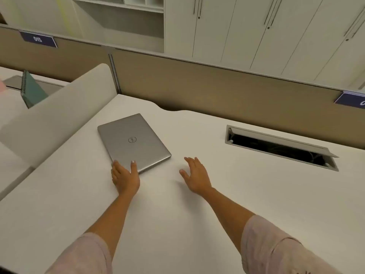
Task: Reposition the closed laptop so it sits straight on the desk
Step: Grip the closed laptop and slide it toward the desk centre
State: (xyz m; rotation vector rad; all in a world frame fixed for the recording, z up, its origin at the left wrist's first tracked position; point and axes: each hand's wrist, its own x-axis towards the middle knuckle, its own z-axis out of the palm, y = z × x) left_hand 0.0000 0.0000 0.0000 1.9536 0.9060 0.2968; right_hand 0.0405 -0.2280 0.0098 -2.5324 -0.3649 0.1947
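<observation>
the closed silver laptop (134, 141) lies flat on the white desk (217, 194), towards its left side, turned at an angle to the desk's edges. your left hand (124, 176) grips the laptop's near corner, thumb laid on the lid and fingers curled around the left edge. your right hand (195, 176) is open, fingers spread, just beside the laptop's right corner and not touching it; whether it rests on the desk or hangs above it can't be told. an open cable tray (280, 148) is set into the desk to the right. a green spiral notebook (31, 90) stands beyond the divider on the left.
</observation>
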